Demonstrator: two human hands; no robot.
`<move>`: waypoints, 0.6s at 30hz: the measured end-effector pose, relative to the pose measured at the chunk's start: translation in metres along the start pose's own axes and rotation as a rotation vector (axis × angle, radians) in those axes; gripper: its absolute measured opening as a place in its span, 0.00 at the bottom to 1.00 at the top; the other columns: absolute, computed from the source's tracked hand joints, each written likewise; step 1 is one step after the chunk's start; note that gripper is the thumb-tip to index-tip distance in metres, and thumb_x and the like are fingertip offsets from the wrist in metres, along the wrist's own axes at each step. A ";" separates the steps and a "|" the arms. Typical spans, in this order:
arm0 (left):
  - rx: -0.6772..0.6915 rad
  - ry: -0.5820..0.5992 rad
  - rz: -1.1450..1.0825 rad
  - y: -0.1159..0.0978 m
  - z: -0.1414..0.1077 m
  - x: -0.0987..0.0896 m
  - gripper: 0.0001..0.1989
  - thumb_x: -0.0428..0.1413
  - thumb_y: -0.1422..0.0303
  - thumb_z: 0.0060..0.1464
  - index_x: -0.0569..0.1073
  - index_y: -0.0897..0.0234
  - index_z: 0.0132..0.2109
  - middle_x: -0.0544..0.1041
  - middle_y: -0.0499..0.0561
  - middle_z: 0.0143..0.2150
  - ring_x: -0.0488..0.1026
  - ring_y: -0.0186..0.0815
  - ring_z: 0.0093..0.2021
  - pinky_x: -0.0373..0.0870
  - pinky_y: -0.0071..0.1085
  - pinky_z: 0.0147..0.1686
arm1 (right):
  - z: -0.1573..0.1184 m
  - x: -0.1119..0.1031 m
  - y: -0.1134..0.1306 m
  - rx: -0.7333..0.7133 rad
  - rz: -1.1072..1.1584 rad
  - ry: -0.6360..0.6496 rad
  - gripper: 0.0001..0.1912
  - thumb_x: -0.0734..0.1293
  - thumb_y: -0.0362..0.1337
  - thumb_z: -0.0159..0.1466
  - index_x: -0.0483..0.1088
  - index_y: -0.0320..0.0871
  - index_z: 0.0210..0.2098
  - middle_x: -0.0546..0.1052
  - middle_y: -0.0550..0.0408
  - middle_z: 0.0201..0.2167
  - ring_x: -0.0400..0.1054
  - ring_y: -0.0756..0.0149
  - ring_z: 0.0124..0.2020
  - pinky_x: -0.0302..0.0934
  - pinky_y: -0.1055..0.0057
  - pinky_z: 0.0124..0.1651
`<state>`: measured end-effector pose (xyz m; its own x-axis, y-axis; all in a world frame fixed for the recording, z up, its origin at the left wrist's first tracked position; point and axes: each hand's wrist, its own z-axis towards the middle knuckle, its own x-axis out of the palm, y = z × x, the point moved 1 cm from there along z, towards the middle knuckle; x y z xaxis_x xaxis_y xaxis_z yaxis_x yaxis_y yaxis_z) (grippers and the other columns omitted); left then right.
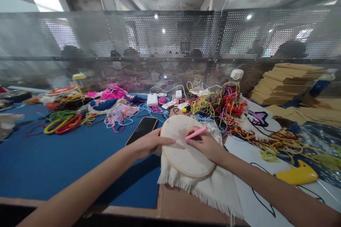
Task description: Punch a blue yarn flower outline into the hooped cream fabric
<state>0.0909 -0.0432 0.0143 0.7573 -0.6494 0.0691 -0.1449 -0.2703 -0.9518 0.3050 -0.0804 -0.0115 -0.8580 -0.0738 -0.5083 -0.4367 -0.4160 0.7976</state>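
A round embroidery hoop (183, 161) with off-white cloth stretched in it is tilted toward me over the table's front. My left hand (149, 143) grips the hoop's left rim, its thumb lying on the cloth and the other fingers hidden behind. In my right hand (209, 146) is a pink pen (196, 133), pinched in the fingers with its tip at the cloth near the middle. Faint marks show on the stretched fabric. Loose fringed cloth (197, 193) hangs below the hoop. A dark-screened phone (142, 130) lies just beyond my left hand.
Yarn heaps (231, 103) lie behind and to the right; more yarn (114, 94) is at the left. A yellow-handled tool (297, 173) rests on white paper (250, 156). Brown folded stacks (285, 81) stand back right. A perforated metal screen (165, 42) closes off the table's far side.
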 end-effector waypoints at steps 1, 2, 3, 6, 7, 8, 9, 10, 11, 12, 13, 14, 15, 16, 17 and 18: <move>0.012 -0.021 0.012 0.002 0.001 0.002 0.32 0.64 0.69 0.40 0.66 0.63 0.54 0.76 0.57 0.49 0.74 0.42 0.46 0.71 0.33 0.43 | 0.000 -0.001 0.000 0.014 0.026 -0.020 0.05 0.65 0.39 0.60 0.68 0.44 0.32 0.72 0.56 0.31 0.66 0.65 0.33 0.59 0.70 0.36; 0.030 -0.026 0.027 0.004 0.002 0.003 0.33 0.64 0.71 0.39 0.66 0.62 0.55 0.76 0.56 0.48 0.74 0.42 0.46 0.71 0.33 0.42 | 0.000 -0.002 0.001 0.030 0.050 -0.040 0.06 0.65 0.40 0.60 0.68 0.44 0.32 0.71 0.57 0.29 0.65 0.67 0.31 0.59 0.71 0.34; 0.051 -0.021 0.044 0.004 0.002 0.003 0.34 0.63 0.73 0.39 0.66 0.61 0.55 0.76 0.56 0.48 0.73 0.42 0.46 0.71 0.33 0.42 | -0.001 -0.004 0.003 0.046 0.067 -0.052 0.06 0.65 0.40 0.60 0.67 0.44 0.32 0.70 0.58 0.27 0.64 0.68 0.28 0.58 0.72 0.31; 0.114 -0.006 0.100 0.006 0.005 -0.003 0.34 0.62 0.73 0.39 0.65 0.61 0.56 0.76 0.55 0.48 0.73 0.41 0.47 0.71 0.34 0.44 | -0.004 -0.008 0.009 0.059 0.057 -0.048 0.07 0.63 0.42 0.62 0.67 0.44 0.33 0.67 0.59 0.25 0.59 0.71 0.23 0.55 0.73 0.26; 0.127 0.000 0.113 0.006 0.006 -0.005 0.33 0.62 0.73 0.40 0.65 0.61 0.56 0.76 0.55 0.48 0.73 0.41 0.46 0.70 0.34 0.44 | -0.006 -0.009 0.011 0.041 0.043 -0.047 0.07 0.63 0.42 0.62 0.67 0.45 0.34 0.67 0.58 0.26 0.59 0.71 0.24 0.55 0.72 0.26; 0.134 0.010 0.123 0.006 0.006 -0.006 0.33 0.62 0.73 0.40 0.65 0.61 0.57 0.76 0.54 0.48 0.73 0.41 0.46 0.70 0.34 0.44 | -0.007 -0.011 0.013 0.017 0.028 -0.054 0.08 0.62 0.42 0.63 0.67 0.45 0.34 0.68 0.57 0.27 0.59 0.70 0.26 0.55 0.72 0.28; 0.141 0.020 0.129 0.007 0.007 -0.007 0.34 0.62 0.73 0.40 0.65 0.61 0.57 0.76 0.54 0.48 0.73 0.41 0.46 0.70 0.34 0.44 | -0.008 -0.012 0.014 -0.009 0.019 -0.069 0.08 0.62 0.42 0.63 0.67 0.45 0.34 0.68 0.56 0.28 0.60 0.69 0.27 0.56 0.71 0.29; 0.150 0.028 0.135 0.007 0.007 -0.008 0.34 0.62 0.73 0.41 0.65 0.60 0.57 0.76 0.53 0.48 0.72 0.40 0.46 0.70 0.33 0.44 | -0.009 -0.014 0.015 -0.033 0.018 -0.089 0.08 0.62 0.42 0.63 0.67 0.45 0.34 0.68 0.56 0.29 0.60 0.68 0.28 0.56 0.71 0.30; 0.158 0.034 0.142 0.007 0.007 -0.008 0.34 0.62 0.73 0.41 0.64 0.60 0.57 0.76 0.53 0.48 0.72 0.40 0.46 0.70 0.33 0.44 | -0.010 -0.015 0.015 -0.053 0.025 -0.111 0.08 0.61 0.42 0.64 0.67 0.45 0.34 0.68 0.55 0.29 0.60 0.68 0.29 0.56 0.70 0.30; 0.165 0.038 0.150 0.006 0.007 -0.008 0.34 0.62 0.73 0.41 0.64 0.60 0.57 0.75 0.53 0.49 0.72 0.40 0.47 0.70 0.33 0.44 | -0.010 -0.016 0.014 -0.069 0.037 -0.127 0.08 0.61 0.42 0.64 0.67 0.45 0.34 0.68 0.55 0.30 0.60 0.68 0.28 0.56 0.70 0.30; 0.171 0.040 0.157 0.006 0.007 -0.008 0.35 0.62 0.73 0.40 0.64 0.60 0.58 0.75 0.53 0.49 0.72 0.40 0.47 0.70 0.33 0.44 | -0.011 -0.018 0.013 -0.078 0.051 -0.134 0.08 0.61 0.42 0.64 0.66 0.45 0.34 0.68 0.55 0.30 0.60 0.68 0.28 0.55 0.70 0.29; 0.175 0.040 0.164 0.005 0.006 -0.007 0.35 0.62 0.73 0.40 0.63 0.61 0.58 0.75 0.53 0.49 0.72 0.40 0.47 0.70 0.33 0.44 | -0.011 -0.019 0.013 -0.086 0.065 -0.139 0.08 0.61 0.42 0.64 0.66 0.45 0.34 0.67 0.55 0.30 0.60 0.68 0.28 0.55 0.70 0.29; 0.178 0.041 0.170 0.005 0.006 -0.007 0.35 0.62 0.73 0.41 0.63 0.61 0.58 0.75 0.54 0.49 0.72 0.40 0.47 0.70 0.33 0.43 | -0.011 -0.019 0.012 -0.093 0.075 -0.142 0.08 0.60 0.42 0.64 0.66 0.45 0.35 0.67 0.54 0.31 0.60 0.68 0.28 0.56 0.69 0.29; 0.181 0.044 0.175 0.004 0.006 -0.007 0.35 0.62 0.73 0.41 0.63 0.62 0.58 0.75 0.54 0.49 0.72 0.40 0.47 0.70 0.33 0.43 | -0.011 -0.020 0.012 -0.102 0.079 -0.147 0.08 0.60 0.42 0.65 0.65 0.45 0.35 0.67 0.54 0.32 0.61 0.67 0.29 0.57 0.68 0.31; 0.185 0.049 0.178 0.004 0.005 -0.006 0.35 0.62 0.73 0.41 0.63 0.62 0.58 0.75 0.55 0.49 0.72 0.41 0.47 0.70 0.33 0.43 | -0.011 -0.020 0.012 -0.116 0.081 -0.158 0.08 0.60 0.42 0.65 0.65 0.45 0.35 0.67 0.53 0.33 0.62 0.66 0.31 0.58 0.67 0.33; 0.189 0.054 0.180 0.003 0.005 -0.006 0.35 0.62 0.73 0.41 0.63 0.62 0.58 0.75 0.55 0.48 0.72 0.41 0.46 0.70 0.33 0.43 | -0.011 -0.021 0.012 -0.130 0.083 -0.176 0.08 0.60 0.42 0.65 0.65 0.45 0.35 0.67 0.53 0.33 0.62 0.65 0.33 0.59 0.67 0.34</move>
<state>0.0889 -0.0365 0.0096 0.6941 -0.7135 -0.0950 -0.1486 -0.0130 -0.9888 0.3203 -0.0941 0.0052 -0.9283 0.0420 -0.3694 -0.3343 -0.5293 0.7798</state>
